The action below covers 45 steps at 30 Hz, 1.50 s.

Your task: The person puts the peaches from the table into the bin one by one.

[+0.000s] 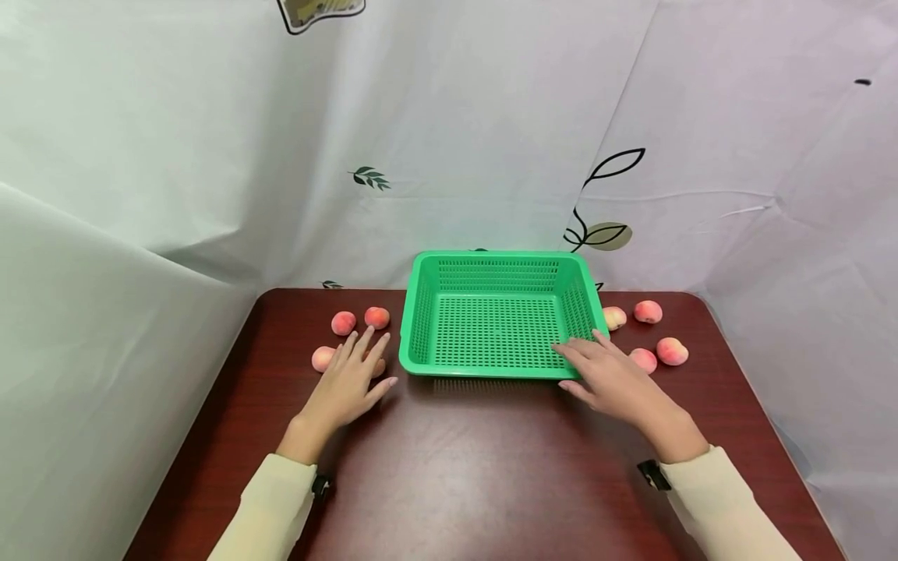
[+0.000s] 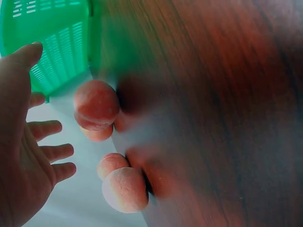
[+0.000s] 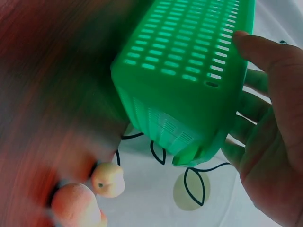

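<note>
A green plastic basket (image 1: 491, 372) with slotted walls stands at the back middle of the table, holding nothing. My left hand (image 1: 345, 387) hovers over the peaches left of it, fingers spread and relaxed. One peach (image 1: 379, 368) is partly hidden beneath those fingers; another peach (image 1: 323, 358) lies beside them. In the left wrist view, a peach (image 2: 97, 101) sits apart from the palm. My right hand (image 1: 617, 382) is over the basket's near right corner, fingers fairly straight above the rim. Whether it touches the rim I cannot tell. A peach (image 1: 642, 360) lies just beyond that hand.
Farther back on the left are two more peaches, a red peach (image 1: 344, 323) and a peach (image 1: 376, 317) near the basket. Right of the basket lie a pale peach (image 1: 614, 318), a peach (image 1: 648, 312) and a peach (image 1: 672, 351). A white patterned cloth (image 1: 477, 140) hangs behind the table (image 1: 456, 467).
</note>
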Each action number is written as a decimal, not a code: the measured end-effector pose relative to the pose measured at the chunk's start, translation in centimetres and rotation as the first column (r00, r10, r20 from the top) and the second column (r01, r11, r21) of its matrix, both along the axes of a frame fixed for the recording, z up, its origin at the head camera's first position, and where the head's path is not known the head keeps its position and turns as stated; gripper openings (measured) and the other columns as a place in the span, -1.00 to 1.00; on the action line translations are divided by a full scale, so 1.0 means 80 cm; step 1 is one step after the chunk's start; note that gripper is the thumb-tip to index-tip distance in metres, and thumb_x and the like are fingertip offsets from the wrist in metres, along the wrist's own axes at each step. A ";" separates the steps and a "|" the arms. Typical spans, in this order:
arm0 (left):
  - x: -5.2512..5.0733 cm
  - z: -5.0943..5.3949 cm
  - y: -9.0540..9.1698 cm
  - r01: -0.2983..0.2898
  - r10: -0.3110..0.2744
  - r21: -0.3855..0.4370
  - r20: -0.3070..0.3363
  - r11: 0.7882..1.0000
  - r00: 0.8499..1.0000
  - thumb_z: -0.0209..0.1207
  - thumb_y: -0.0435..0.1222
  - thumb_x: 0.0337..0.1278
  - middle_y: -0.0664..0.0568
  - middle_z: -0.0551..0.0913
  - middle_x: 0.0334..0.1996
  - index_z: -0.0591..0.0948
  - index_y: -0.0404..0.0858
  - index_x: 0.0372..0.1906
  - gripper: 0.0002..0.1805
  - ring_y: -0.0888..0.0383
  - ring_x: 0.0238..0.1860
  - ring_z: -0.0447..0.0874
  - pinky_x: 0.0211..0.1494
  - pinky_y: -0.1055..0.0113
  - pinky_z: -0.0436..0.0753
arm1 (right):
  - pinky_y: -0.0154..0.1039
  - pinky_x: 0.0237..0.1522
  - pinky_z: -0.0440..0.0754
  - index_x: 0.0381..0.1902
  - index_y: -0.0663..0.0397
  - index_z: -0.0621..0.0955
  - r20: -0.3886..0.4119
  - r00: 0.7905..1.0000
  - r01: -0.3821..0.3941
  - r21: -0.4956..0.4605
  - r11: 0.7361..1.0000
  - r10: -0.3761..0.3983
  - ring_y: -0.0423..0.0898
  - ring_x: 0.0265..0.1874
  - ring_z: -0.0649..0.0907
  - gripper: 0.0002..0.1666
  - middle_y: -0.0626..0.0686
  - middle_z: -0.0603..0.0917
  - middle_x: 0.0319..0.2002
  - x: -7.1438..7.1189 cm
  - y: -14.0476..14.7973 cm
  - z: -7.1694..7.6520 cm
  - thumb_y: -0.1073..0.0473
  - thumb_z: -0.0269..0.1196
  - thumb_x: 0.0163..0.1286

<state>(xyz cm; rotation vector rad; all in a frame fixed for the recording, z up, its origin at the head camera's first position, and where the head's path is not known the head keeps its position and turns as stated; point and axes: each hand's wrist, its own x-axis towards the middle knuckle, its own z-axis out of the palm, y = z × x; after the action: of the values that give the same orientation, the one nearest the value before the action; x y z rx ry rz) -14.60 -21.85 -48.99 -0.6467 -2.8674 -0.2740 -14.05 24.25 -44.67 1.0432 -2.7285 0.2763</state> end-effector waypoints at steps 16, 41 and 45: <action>-0.024 -0.012 0.005 0.026 -0.023 -0.066 0.045 0.997 0.999 0.40 0.08 0.18 -0.36 0.35 0.48 0.38 -0.25 0.51 -0.10 -0.42 0.43 0.37 0.41 -0.26 0.43 | -0.10 -0.22 0.70 0.00 0.13 0.63 -0.140 0.986 -0.087 0.026 0.996 0.090 -0.04 -0.27 0.72 -0.61 -0.01 0.74 -0.26 -0.003 -0.005 -0.020 0.45 0.35 0.20; -0.031 -0.026 0.005 0.063 -0.061 -0.049 0.040 0.997 0.997 0.46 -0.23 0.15 -0.43 0.53 0.24 0.53 -0.37 0.27 -0.38 -0.37 0.22 0.56 0.27 -0.19 0.57 | -0.16 -0.41 0.47 -0.33 0.00 0.40 -0.113 0.994 0.002 0.113 0.994 0.011 -0.08 -0.58 0.50 -0.65 -0.11 0.44 -0.54 0.001 -0.016 -0.022 0.50 0.28 0.14; -0.034 -0.030 0.005 0.074 -0.074 -0.045 0.010 0.996 0.997 0.44 -0.30 0.17 -0.38 0.58 0.12 0.57 -0.36 0.08 -0.57 -0.31 0.13 0.61 0.19 -0.15 0.61 | -0.15 -0.42 0.48 -0.32 0.02 0.41 -0.127 0.991 -0.013 0.110 0.994 0.027 -0.06 -0.59 0.51 -0.65 -0.09 0.46 -0.53 -0.001 -0.015 -0.024 0.51 0.28 0.12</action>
<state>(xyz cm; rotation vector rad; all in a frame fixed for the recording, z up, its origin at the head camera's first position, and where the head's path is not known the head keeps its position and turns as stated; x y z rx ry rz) -17.32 -21.41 -51.42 -0.7630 -2.8687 -0.2233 -14.11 23.06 -46.60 1.0774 -2.6438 0.0611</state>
